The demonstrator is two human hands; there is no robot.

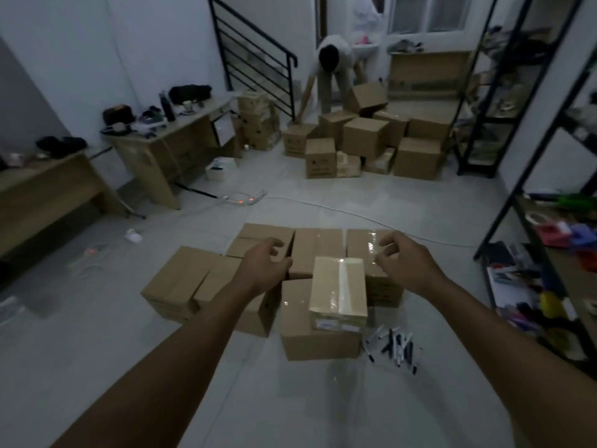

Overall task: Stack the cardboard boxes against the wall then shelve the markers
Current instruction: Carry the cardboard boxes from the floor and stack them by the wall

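Observation:
A cluster of brown cardboard boxes (pixel 181 279) lies on the floor in front of me. On top of a larger box (pixel 318 337) stands a small taped box (pixel 337 291). My left hand (pixel 265 265) hovers to the left of the small box, fingers loosely curled, holding nothing. To the right of that box, over the right rear box (pixel 360 242), hangs my right hand (pixel 408 263), also loosely curled and holding nothing. Several black and white markers (pixel 395 345) are scattered on the floor right of the boxes.
A black metal shelf unit (pixel 529 221) with mixed items stands on the right. Another person (pixel 332 76) bends over a second pile of boxes (pixel 365 137) at the back. Wooden desks (pixel 168 137) line the left wall. A power strip (pixel 248 197) and a white cable (pixel 371 218) cross the floor.

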